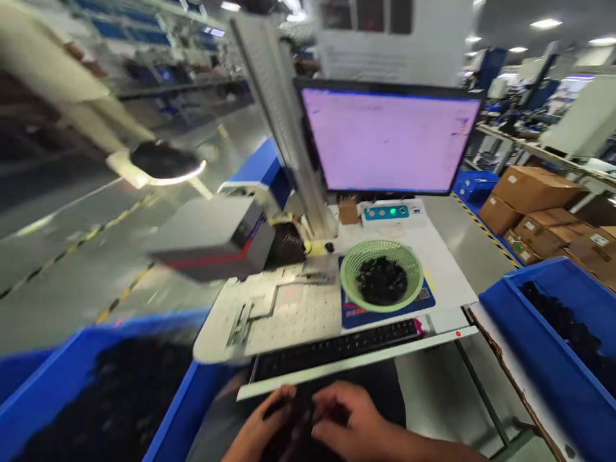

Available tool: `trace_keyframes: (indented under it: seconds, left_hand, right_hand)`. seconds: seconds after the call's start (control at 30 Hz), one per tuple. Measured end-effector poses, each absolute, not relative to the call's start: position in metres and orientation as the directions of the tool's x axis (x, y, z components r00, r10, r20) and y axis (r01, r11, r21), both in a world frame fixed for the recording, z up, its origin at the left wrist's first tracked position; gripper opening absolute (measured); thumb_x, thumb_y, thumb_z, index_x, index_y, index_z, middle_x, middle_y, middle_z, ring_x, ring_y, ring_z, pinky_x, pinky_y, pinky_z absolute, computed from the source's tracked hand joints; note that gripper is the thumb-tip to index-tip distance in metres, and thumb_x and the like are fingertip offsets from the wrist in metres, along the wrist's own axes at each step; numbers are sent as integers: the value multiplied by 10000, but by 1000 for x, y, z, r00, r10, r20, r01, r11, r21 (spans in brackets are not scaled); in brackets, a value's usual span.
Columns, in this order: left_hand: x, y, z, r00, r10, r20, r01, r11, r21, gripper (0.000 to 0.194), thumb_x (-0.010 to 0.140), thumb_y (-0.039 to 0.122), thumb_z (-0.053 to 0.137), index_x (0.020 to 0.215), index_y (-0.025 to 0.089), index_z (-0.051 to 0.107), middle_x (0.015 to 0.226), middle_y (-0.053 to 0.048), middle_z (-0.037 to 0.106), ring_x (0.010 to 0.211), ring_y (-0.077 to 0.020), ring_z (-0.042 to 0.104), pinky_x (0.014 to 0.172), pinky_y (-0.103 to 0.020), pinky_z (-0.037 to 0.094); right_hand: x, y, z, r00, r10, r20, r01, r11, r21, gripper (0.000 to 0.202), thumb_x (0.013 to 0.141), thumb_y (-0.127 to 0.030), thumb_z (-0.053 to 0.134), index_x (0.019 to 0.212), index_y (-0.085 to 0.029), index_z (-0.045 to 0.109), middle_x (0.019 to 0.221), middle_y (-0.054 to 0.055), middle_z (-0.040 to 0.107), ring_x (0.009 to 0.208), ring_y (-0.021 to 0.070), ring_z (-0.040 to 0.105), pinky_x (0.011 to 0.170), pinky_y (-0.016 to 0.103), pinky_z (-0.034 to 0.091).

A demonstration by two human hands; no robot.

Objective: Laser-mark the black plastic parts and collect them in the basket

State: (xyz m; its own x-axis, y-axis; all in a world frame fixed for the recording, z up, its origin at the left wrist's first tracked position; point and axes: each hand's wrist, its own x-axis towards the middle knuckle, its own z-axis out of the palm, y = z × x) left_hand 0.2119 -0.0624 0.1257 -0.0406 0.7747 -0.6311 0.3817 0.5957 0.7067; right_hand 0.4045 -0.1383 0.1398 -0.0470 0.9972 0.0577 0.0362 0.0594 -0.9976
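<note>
Low in the head view, both my hands are over my dark-clothed lap, just in front of the keyboard tray (360, 360). My left hand (262, 420) is half curled, thumb and forefinger apart, its fingertips near the tray's front edge. Facing it, my right hand (349, 414) has bent fingers with a gap to the thumb. The space between the hands is very dark; I make out no held part there. Beyond the black keyboard (337, 346), a light green basket (351, 292) holds small black parts (382, 280) and stands on a blue mat (353, 319).
A perforated metal plate (303, 308) with brackets lies left of the basket, beneath a grey machine head (216, 237). A monitor (385, 141) stands behind. Blue bins of black parts flank me, left bin (168, 410) and right bin (524, 346). Cardboard boxes (534, 186) are stacked at right.
</note>
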Motion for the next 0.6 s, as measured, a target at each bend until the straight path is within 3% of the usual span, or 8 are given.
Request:
trace_keyframes:
  seconds: [0.07,0.17,0.33,0.6]
  left_hand:
    - [210,-72,143,350,709,-612,120,614,780,349,770,543,695,819,200,648,693,-22,590,542,-144,485,447,-271,376]
    - [203,-68,163,620,619,-482,-140,692,708,321,772,465,722,851,172,617,655,-6,523,509,-94,416,403,-204,289]
    - [169,-66,154,756,495,-429,-173,782,598,277,786,399,724,838,159,595,657,0,476,518,-79,388,376,-166,258]
    - [115,-69,139,825,438,-358,-167,793,585,303,791,377,740,908,118,635,740,-24,494,580,-88,441,379,-167,289]
  right_hand:
    - [399,-134,141,-7,997,79,42,79,-996,277,865,-369,722,1110,-242,694,935,25,696,813,160,648,762,289,554]
    - [384,-130,151,-5,987,160,71,160,-985,208,915,-309,658,1109,-241,697,923,32,671,809,151,629,758,284,539]
    - [341,-128,160,-17,967,253,186,251,-950,149,930,-292,648,1048,-229,713,827,17,629,735,141,602,675,269,524]
    - [277,-132,174,-37,941,337,397,323,-859,153,927,-266,638,1049,-214,716,866,34,644,753,138,608,675,264,532]
